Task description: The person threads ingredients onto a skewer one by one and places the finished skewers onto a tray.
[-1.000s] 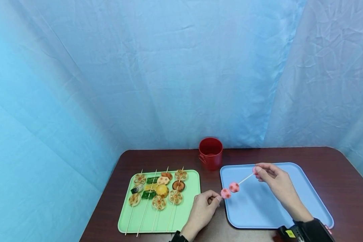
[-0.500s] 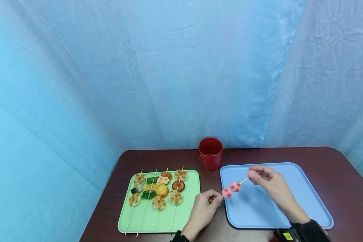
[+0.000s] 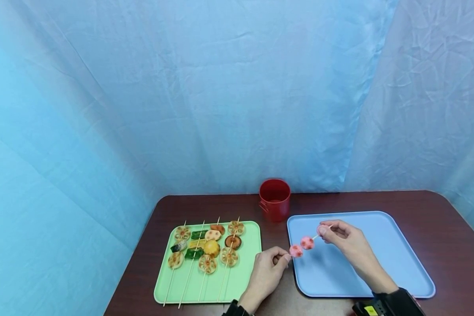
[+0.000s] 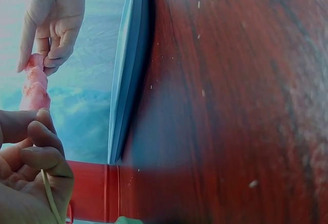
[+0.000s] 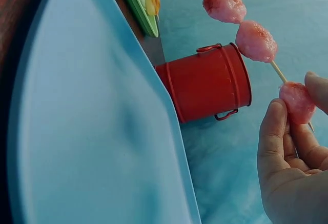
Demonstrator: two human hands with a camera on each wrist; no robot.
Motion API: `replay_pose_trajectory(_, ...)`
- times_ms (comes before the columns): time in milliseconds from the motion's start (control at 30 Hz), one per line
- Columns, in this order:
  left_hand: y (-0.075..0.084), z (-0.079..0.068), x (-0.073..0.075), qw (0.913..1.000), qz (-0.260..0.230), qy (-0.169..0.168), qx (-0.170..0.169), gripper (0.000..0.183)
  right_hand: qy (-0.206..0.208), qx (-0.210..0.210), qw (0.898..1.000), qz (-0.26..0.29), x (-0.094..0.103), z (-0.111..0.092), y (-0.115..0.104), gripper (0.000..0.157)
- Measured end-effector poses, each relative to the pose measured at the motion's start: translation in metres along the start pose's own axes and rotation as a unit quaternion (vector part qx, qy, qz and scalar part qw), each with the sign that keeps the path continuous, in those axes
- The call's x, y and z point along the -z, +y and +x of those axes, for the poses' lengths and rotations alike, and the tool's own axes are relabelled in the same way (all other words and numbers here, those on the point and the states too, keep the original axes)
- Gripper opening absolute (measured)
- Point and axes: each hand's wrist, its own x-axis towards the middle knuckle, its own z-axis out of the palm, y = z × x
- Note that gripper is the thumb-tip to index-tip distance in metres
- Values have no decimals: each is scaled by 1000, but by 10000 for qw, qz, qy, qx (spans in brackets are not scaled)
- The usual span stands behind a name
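My left hand (image 3: pixel 266 272) pinches the stick just below two pink balls, perhaps meatballs, that sit touching on a thin wooden skewer (image 5: pixel 278 72). A length of the stick runs back through its curled fingers in the left wrist view. With thumb and fingertips, my right hand (image 3: pixel 353 248) pinches a third pink ball (image 5: pixel 297 102) higher on the same skewer. A short bare stretch of stick separates that ball from the middle one (image 5: pixel 256 40). The skewer tilts up to the right, held over the left part of a blue tray (image 3: pixel 339 281).
To the left lies a green tray (image 3: pixel 246 285) with several skewers of lotus slices, mushroom and other pieces. A red metal bucket (image 3: pixel 275 206) stands behind, between the trays, on the dark wooden table (image 3: pixel 229 208). Blue cloth (image 3: pixel 237 96) hangs behind the table.
My right hand has moved left and slightly down, bringing the third ball along the stick closer to the other two. The skewer's tip now shows past it. My left hand stays nearly still.
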Motion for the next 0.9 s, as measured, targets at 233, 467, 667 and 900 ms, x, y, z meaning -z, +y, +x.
replay_pose_trajectory(233, -3, 0, -1, 10000, 66, 21, 7, 13, 18, -60, 10000, 62, -3, 0, 4, 65)
replay_pose_trajectory(467, -6, 0, -2, 10000, 47, -23, 74, 12, 0, 41, 9998, 193, -7, 0, 9, 55)
replay_pose_trajectory(667, -6, 0, -2, 9999, 12, -57, 141, 12, -25, 2, 9998, 188, -7, -1, 8, 56)
replay_pose_trajectory(900, -8, -2, -3, 9998, 71, -56, 151, 12, 9, -124, 9997, 188, -9, -3, 10, 58)
